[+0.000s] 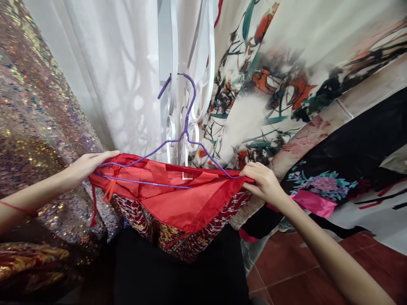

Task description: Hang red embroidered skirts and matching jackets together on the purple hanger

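A purple wire hanger (187, 134) hangs upright, its hook apparently caught on the white metal frame behind it. Its lower part lies inside the opening of a red garment (187, 203) with a smooth red lining and a patterned, shiny outer side. My left hand (85, 167) grips the garment's edge at the hanger's left end, fingers mostly hidden behind the cloth. At the other end, my right hand (262, 182) pinches the red edge beside the hanger's tip. A small white size label (187, 176) shows inside the back edge.
Sequined fabric (60, 127) hangs at the left, white curtain (117, 76) behind. The white metal frame (173, 55) stands ahead. Floral cloth (248, 114) and a black embroidered garment (346, 144) hang at the right, above red floor tiles (292, 271).
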The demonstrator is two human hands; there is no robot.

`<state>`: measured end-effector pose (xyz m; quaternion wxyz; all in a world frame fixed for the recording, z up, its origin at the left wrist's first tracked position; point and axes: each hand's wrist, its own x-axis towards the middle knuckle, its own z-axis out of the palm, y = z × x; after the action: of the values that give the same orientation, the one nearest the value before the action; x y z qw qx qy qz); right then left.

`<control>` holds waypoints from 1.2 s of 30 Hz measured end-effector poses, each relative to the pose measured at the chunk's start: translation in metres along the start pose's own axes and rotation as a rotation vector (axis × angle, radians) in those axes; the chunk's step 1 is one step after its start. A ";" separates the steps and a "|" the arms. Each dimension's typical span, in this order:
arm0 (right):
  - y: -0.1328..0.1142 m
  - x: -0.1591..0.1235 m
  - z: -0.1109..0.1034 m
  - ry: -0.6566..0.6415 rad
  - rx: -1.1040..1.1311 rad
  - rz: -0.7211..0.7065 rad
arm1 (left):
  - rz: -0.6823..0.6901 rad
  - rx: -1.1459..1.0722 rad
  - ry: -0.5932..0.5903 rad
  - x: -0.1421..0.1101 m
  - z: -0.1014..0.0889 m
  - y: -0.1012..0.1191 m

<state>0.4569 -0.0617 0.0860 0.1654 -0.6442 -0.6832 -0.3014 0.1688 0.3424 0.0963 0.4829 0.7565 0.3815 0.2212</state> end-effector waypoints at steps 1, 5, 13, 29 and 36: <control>0.001 0.000 -0.001 0.003 -0.010 0.007 | -0.026 0.030 -0.019 -0.005 0.001 0.002; 0.003 -0.002 -0.005 0.038 -0.078 0.040 | 0.207 0.428 0.251 -0.024 0.007 0.009; 0.008 -0.015 -0.002 0.135 -0.225 0.158 | 0.446 0.764 0.150 -0.018 0.007 0.017; 0.014 0.007 0.003 0.355 0.563 0.353 | -0.143 0.094 -0.251 -0.022 -0.005 0.030; 0.026 0.039 -0.003 0.039 1.075 0.313 | 0.165 0.222 -0.003 -0.034 0.016 0.017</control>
<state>0.4773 -0.0331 0.1178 0.5259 -0.5571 -0.6339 0.1059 0.1659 0.3027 0.1057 0.3768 0.8345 0.3396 0.2153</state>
